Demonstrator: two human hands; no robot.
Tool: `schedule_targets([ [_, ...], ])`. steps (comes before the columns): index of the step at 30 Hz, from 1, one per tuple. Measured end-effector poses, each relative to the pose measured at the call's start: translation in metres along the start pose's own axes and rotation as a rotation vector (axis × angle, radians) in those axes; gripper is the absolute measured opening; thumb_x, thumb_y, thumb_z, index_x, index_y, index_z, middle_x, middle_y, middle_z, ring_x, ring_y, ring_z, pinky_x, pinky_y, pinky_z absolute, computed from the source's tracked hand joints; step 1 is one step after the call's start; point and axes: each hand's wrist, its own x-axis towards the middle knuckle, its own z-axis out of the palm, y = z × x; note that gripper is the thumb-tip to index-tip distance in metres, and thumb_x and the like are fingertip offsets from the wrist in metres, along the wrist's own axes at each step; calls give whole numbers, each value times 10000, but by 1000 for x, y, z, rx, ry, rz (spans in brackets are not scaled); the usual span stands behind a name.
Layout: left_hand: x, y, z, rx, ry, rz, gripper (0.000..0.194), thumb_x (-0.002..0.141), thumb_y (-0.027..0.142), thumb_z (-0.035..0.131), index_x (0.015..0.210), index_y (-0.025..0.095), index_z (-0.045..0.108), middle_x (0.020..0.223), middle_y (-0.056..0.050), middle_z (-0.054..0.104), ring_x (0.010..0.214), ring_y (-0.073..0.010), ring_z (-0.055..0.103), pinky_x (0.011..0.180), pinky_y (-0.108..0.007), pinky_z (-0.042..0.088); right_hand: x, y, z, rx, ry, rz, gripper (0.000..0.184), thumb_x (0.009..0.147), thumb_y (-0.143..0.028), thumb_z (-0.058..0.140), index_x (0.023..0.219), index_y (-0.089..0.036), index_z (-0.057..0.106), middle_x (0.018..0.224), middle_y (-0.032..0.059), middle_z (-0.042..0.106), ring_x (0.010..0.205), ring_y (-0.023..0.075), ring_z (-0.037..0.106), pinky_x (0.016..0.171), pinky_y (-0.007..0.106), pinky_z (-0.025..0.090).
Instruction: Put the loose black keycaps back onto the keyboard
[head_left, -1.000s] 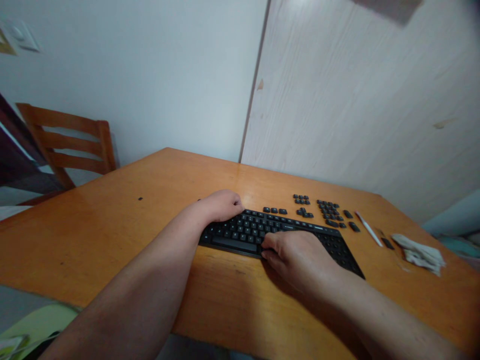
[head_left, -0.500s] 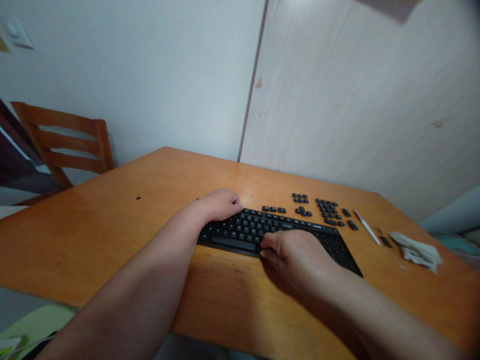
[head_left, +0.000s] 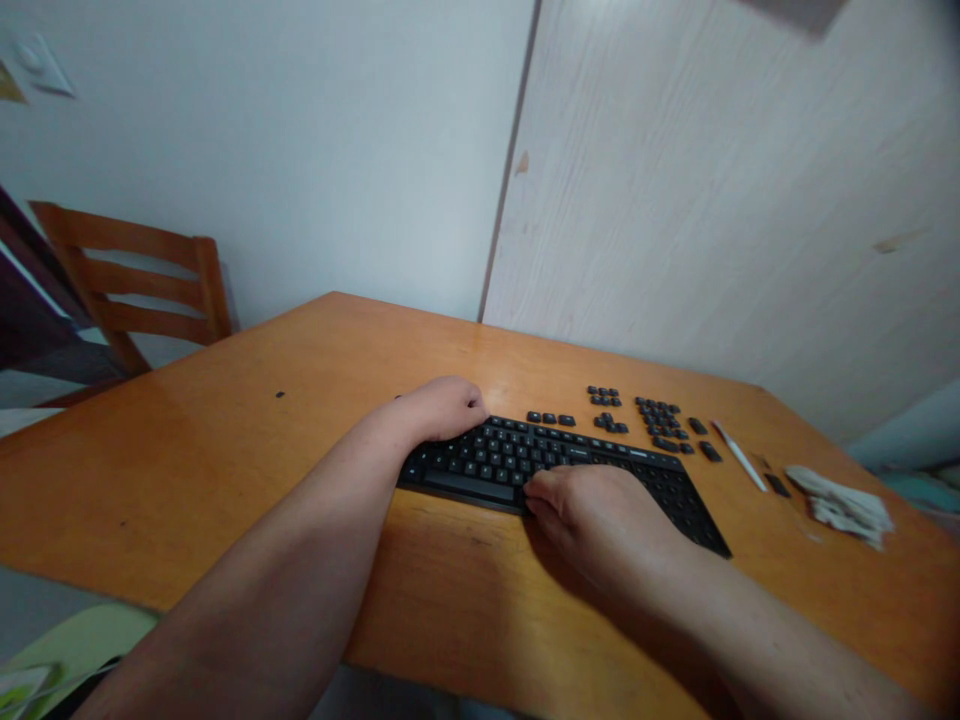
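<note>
A black keyboard point(head_left: 480, 465) lies on the wooden table, with bare sockets at its right end where keycaps are off. My left hand point(head_left: 450, 408) is closed over its back left edge, fingers curled down out of sight. At the front edge, just right of the space bar, my right hand point(head_left: 592, 505) is closed, thumb and fingers pressed together against the bottom key row. Whatever those fingertips pinch is hidden. Behind the keyboard lie three loose keycaps point(head_left: 550, 419); more loose keycaps point(head_left: 660, 422) are grouped farther right.
A white and red pen-like stick point(head_left: 739, 456), a small dark piece point(head_left: 777, 485) and a crumpled pale cloth point(head_left: 840, 505) lie on the table point(head_left: 247, 440) at right. One small dark bit point(head_left: 280, 394) sits at left. A wooden chair point(head_left: 142, 280) stands beyond the left edge.
The view has shifted slightly. Both hands stay at nearly the same places on the keyboard; the right fingertips have moved very little. The loose keycaps lie as before.
</note>
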Motion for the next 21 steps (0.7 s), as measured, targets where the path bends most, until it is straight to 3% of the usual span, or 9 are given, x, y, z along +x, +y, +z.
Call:
schedule_targets([
  [12,2,-5,3,0,9,16,307,852,347,471,798,176,720,825,-66,721,724,-182,604,635,-281,396,-1,-3,-1,-108,9,-36,178,851,-172,509,712,-218,611,727,10,691,626,162,583,563,305,299],
  [21,2,-5,3,10,7,8,318,858,367,469,797,177,717,815,-60,716,725,-176,600,624,-277,385,0,-11,4,-201,-24,-60,164,765,-86,523,769,-213,627,747,30,689,655,188,604,565,307,352],
])
